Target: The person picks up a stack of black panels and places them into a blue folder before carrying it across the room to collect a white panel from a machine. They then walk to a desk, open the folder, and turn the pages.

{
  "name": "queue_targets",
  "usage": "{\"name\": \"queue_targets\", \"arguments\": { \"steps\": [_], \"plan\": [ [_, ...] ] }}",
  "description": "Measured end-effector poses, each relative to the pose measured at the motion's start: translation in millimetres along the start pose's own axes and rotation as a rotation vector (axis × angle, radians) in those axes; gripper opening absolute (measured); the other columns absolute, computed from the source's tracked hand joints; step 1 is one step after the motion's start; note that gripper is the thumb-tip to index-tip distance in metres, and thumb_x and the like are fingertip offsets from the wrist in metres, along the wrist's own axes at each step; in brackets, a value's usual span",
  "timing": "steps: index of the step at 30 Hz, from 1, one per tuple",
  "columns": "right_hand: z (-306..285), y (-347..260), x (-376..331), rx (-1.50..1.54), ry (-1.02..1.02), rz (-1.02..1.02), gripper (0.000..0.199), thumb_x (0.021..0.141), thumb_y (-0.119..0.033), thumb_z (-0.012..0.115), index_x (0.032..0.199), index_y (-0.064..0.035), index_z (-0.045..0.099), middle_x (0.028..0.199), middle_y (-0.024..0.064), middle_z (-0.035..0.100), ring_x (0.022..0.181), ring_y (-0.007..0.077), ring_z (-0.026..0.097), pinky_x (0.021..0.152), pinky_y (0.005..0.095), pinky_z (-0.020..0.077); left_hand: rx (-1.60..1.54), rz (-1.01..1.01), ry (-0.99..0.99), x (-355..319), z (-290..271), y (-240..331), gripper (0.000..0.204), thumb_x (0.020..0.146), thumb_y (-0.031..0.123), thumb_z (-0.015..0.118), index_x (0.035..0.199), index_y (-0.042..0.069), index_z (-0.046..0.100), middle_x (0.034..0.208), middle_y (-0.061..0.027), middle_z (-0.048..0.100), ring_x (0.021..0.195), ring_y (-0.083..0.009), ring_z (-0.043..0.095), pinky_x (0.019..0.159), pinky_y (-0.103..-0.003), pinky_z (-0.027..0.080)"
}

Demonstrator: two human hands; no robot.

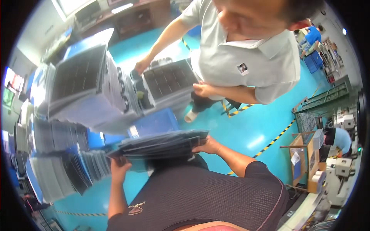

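A stack of thin dark sheets [162, 144] is held in front of my body, its near edges uneven and fanned. My left hand [120, 167] grips the stack's left end, thumb on the near side. At the right end my right hand [208, 145] is closed round the sheets' corner. Motion blur smears the left part of the stack, and the fingers beneath it are hidden. Just beyond it lies a blue box or folder [156, 122]. Across from me a person in a light polo shirt [246, 65] has both hands at another pile of dark gridded sheets [169, 79].
Left stands a tall pile topped with a dark gridded panel [79, 73]. Rows of upright grey sheets [50, 175] sit below it. Yellow-black tape [275, 137] marks the turquoise floor. A wooden cart [302, 161] and green metal rack [323, 102] stand right; other people work farther off.
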State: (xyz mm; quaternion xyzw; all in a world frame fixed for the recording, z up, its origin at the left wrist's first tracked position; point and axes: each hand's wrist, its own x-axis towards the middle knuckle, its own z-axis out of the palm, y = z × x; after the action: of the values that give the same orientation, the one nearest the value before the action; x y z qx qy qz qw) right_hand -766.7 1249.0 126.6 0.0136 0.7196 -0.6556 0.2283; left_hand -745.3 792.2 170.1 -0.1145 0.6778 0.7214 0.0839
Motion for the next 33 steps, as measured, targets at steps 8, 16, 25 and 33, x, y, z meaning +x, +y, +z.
{"name": "queue_targets", "arguments": {
  "steps": [8, 16, 25, 33],
  "plan": [
    [-13.3, -57.9, 8.2, -0.109, 0.038, -0.075, 0.025, 0.074, -0.015, 0.084, 0.094, -0.0044, 0.073, 0.086, 0.0023, 0.074, 0.077, 0.0058, 0.062, 0.073, 0.0268, 0.0516, 0.031, 0.16, -0.039, 34.2, -20.7, -8.9, 0.063, 0.068, -0.01, 0.075, 0.122, 0.009, 0.05, 0.095, -0.0002, 0.059, 0.085, -0.014, 0.059, 0.075, -0.028, 0.05],
    [-30.8, -21.2, 11.2, -0.226, -0.186, -0.212, 0.049, 0.075, -0.006, 0.081, 0.121, -0.0067, 0.065, 0.106, 0.004, 0.071, 0.096, 0.0104, 0.064, 0.089, 0.0291, 0.0519, 0.112, 0.397, -0.073, 20.2, -9.8, -10.8, 0.066, 0.065, -0.003, 0.082, 0.122, 0.005, 0.05, 0.121, -0.0093, 0.058, 0.109, -0.0229, 0.06, 0.095, -0.035, 0.049],
    [-42.5, 10.8, 2.4, -0.165, -0.523, -0.093, 0.073, 0.073, 0.002, 0.073, 0.14, -0.0129, 0.049, 0.14, 0.0044, 0.053, 0.127, 0.0162, 0.05, 0.107, 0.0315, 0.0407, 0.138, 0.17, -0.097, -17.5, 11.8, 0.0, 0.077, 0.071, 0.003, 0.079, 0.137, 0.006, 0.039, 0.132, -0.0122, 0.051, 0.123, -0.024, 0.051, 0.104, -0.037, 0.04],
    [-49.2, 51.2, 25.1, -0.428, -0.668, -0.052, 0.098, 0.058, -0.002, 0.083, 0.143, -0.0172, 0.036, 0.133, 0.0055, 0.054, 0.119, 0.0292, 0.055, 0.1, 0.0368, 0.0448, 0.291, 0.082, -0.122, -22.6, 5.2, -0.4, 0.097, 0.072, -0.004, 0.069, 0.154, 0.015, 0.019, 0.147, -0.0143, 0.037, 0.134, -0.03, 0.04, 0.111, -0.041, 0.034]
  ]
}}
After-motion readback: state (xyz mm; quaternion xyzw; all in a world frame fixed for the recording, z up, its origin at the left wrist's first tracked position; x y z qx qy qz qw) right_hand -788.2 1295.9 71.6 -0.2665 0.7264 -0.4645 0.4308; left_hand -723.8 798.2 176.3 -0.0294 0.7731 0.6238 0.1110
